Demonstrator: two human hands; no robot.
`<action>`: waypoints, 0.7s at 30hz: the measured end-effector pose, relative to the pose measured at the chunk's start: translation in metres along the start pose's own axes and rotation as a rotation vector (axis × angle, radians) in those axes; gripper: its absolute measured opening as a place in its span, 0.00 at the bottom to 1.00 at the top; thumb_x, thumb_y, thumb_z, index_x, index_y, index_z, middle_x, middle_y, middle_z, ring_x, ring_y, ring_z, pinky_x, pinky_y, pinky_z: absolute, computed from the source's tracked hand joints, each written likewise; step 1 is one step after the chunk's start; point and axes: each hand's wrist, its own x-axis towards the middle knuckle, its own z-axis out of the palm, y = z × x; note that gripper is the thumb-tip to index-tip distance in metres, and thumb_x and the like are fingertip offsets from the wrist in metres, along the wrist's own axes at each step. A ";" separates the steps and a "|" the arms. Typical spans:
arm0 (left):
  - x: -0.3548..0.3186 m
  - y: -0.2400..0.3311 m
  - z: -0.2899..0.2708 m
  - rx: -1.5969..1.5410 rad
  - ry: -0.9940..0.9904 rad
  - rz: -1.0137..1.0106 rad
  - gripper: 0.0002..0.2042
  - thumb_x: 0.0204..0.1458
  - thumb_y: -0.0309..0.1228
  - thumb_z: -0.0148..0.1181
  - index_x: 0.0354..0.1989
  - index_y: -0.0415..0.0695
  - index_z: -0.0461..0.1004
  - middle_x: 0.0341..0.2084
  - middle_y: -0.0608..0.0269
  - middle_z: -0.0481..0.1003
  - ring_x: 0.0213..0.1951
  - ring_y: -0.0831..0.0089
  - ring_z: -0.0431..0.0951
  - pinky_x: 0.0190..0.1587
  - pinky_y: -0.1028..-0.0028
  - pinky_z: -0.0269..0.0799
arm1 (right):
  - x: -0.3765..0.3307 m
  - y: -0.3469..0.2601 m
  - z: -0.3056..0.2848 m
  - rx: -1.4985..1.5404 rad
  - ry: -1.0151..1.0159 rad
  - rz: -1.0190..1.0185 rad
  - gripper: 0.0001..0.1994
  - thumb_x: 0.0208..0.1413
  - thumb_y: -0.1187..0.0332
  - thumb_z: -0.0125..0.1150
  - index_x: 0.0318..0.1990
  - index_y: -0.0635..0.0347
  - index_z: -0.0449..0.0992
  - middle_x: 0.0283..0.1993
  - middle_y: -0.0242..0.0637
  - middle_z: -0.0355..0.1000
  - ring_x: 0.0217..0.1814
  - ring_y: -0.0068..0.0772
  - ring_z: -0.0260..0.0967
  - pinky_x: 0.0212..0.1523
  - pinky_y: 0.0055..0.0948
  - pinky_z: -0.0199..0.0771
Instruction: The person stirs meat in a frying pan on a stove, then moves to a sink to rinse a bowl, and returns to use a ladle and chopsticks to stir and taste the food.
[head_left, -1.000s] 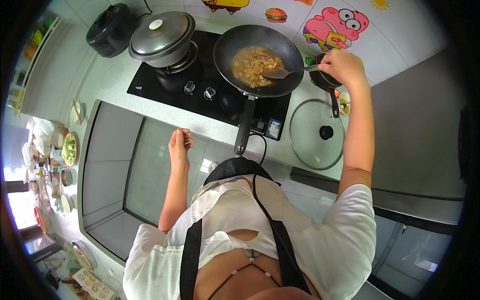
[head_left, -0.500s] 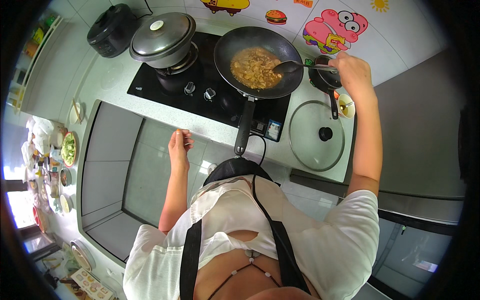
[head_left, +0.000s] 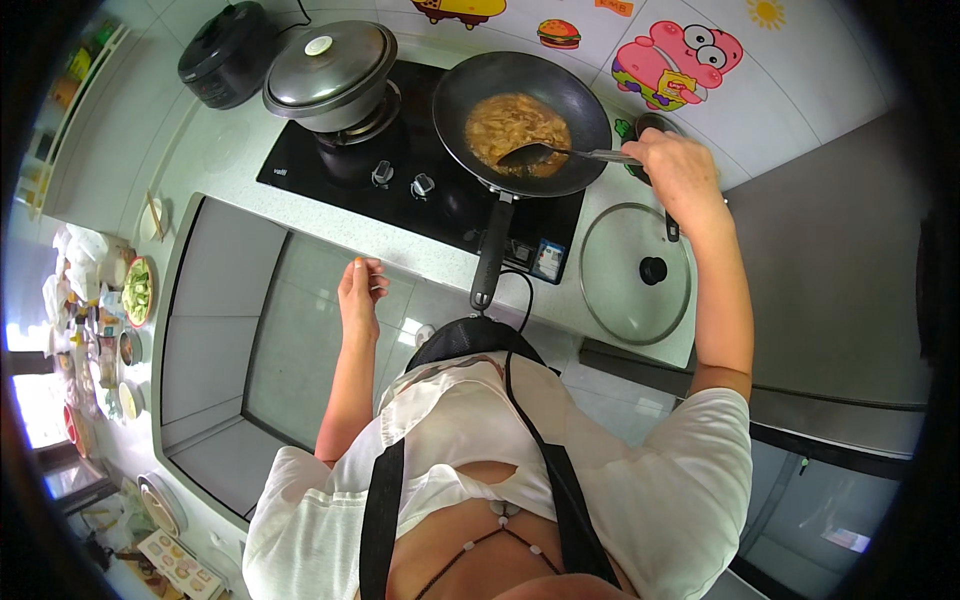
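My right hand (head_left: 680,172) has swung the spatula (head_left: 545,154) back from the small pot into the wok (head_left: 520,120) on the hob, gripping its handle, so stirring resumes, while my left hand (head_left: 360,295) rests half-curled and empty at the worktop (head_left: 300,225) edge.

Wok (head_left: 520,120): dark matt metal, holding glossy brown sauce. Spatula (head_left: 560,153): shiny metal. Lidded pot (head_left: 330,70), at 9 o'clock of the wok: brushed steel, gleaming. Hob (head_left: 420,180): glossy black glass. Lid (head_left: 635,272), at 4 o'clock: clear glass. Bench (head_left: 230,140): pale speckled stone, smooth.
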 end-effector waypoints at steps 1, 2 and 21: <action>-0.001 0.001 -0.001 0.005 0.006 0.001 0.13 0.56 0.40 0.42 0.29 0.45 0.69 0.24 0.70 0.69 0.23 0.83 0.67 0.26 0.82 0.61 | 0.002 -0.001 -0.002 0.051 -0.020 0.021 0.10 0.41 0.74 0.53 0.33 0.51 0.75 0.28 0.33 0.68 0.33 0.35 0.68 0.32 0.33 0.67; -0.002 0.002 -0.002 0.010 0.013 0.002 0.13 0.56 0.40 0.42 0.30 0.45 0.69 0.24 0.70 0.69 0.23 0.83 0.67 0.26 0.82 0.61 | 0.003 -0.001 -0.005 0.101 -0.040 0.041 0.11 0.41 0.74 0.54 0.34 0.51 0.76 0.29 0.34 0.69 0.33 0.35 0.68 0.33 0.34 0.67; 0.002 -0.001 -0.018 0.022 0.045 -0.002 0.13 0.55 0.40 0.43 0.30 0.45 0.69 0.24 0.70 0.69 0.24 0.83 0.67 0.27 0.82 0.61 | -0.035 0.012 0.118 1.003 -0.117 0.746 0.17 0.50 0.60 0.52 0.46 0.55 0.71 0.28 0.38 0.72 0.29 0.29 0.69 0.33 0.25 0.66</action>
